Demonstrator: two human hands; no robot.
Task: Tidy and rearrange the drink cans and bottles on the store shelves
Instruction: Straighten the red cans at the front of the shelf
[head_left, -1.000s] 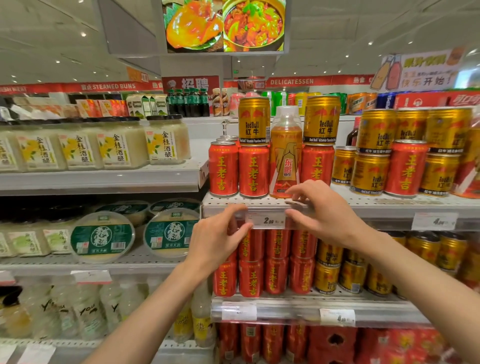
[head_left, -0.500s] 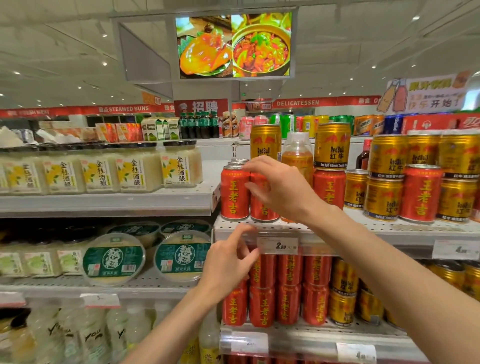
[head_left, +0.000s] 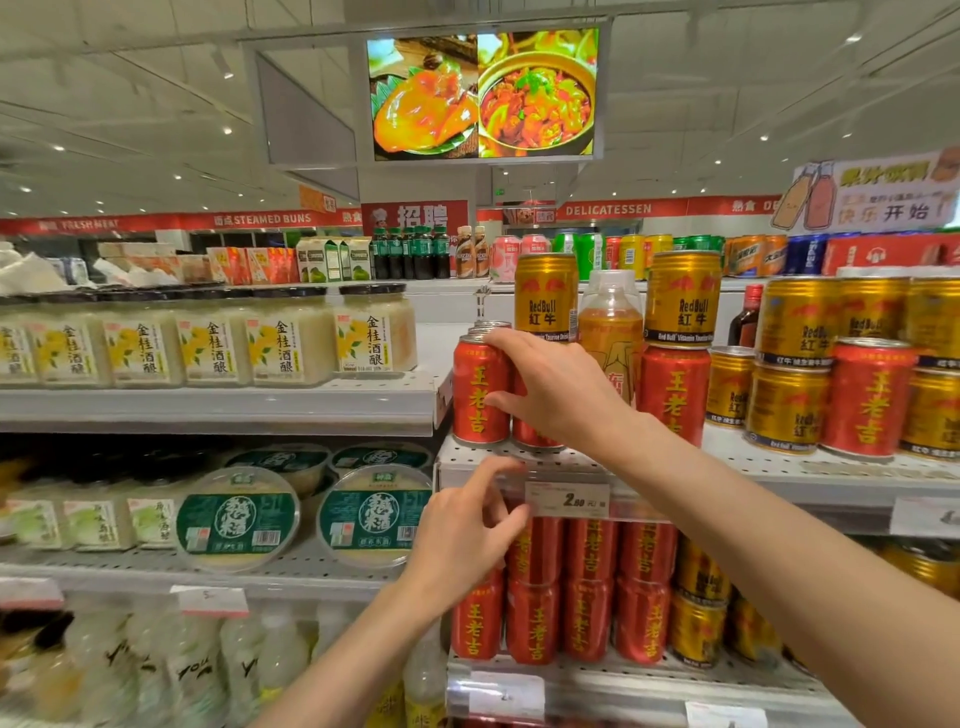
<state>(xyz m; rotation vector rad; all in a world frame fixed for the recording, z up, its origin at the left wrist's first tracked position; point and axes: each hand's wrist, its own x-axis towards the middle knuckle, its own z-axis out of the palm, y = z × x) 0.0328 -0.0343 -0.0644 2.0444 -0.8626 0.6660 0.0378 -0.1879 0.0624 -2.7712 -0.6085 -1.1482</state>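
Right hand (head_left: 558, 389) wraps the second red can (head_left: 530, 431), upright on the shelf (head_left: 779, 465), far-right of the left hand (head_left: 462, 540), which hangs loosely curled below, holding nothing.

Red cans (head_left: 480, 396) are showing yellow lettering; gold cans (head_left: 682, 299) are carrying red script; white jars (head_left: 283, 343) are wearing yellow-flowered labels.

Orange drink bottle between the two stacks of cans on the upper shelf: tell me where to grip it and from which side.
Grip the orange bottle by its narrow clear cap and shoulder, reaching from the front and above. Stacked cans hem in both sides of its body, so only the top and front stand open.
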